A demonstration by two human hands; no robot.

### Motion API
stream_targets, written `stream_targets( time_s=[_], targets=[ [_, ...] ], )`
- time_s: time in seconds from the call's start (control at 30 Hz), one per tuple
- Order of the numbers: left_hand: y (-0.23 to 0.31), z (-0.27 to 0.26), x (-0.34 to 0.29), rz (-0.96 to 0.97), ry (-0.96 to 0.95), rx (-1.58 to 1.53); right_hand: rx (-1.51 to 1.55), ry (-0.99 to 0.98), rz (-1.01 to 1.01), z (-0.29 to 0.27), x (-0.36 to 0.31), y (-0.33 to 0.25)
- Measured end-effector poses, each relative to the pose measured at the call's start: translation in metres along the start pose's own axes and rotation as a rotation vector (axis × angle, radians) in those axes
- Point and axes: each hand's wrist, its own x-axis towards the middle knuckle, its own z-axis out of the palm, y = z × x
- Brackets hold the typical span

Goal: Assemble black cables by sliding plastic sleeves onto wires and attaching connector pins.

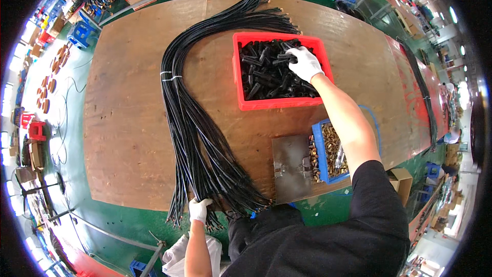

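Note:
A long bundle of black cables curves over the table, tied with white bands, its near ends fanned out over the front edge. My left hand, in a white glove, is closed at these near ends, around what looks like a single cable; the fingers partly hide it. At the far side stands a red bin full of black tubular plastic parts. My right hand, also gloved in white, reaches into the bin's right part. Its fingers are closed on one of the black tubular parts.
A blue bin of small brass-coloured fittings sits under my right forearm, with loose fittings along its left side. Left of it lies a dark metal plate. Another black cable bundle runs along the table's right end. Coloured bins stand beyond the far edge.

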Motion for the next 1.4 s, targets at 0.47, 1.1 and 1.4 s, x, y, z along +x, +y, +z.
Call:
stream_targets(
  time_s=[0.47, 1.1, 1.4],
  targets=[
    [0.007, -0.001, -0.006, 0.011, -0.008, 0.022, 1.055, -0.044, 0.382, -0.013, -0.023, 0.015],
    [0.027, -0.004, -0.03, -0.085, -0.068, -0.087, 1.397, -0.298, 0.569, -0.023, -0.15, -0.116],
    [0.077, 0.012, -0.074, -0.078, -0.386, -0.425, 1.251, -0.551, 0.583, 0.076, -0.343, -0.259]
  ],
)
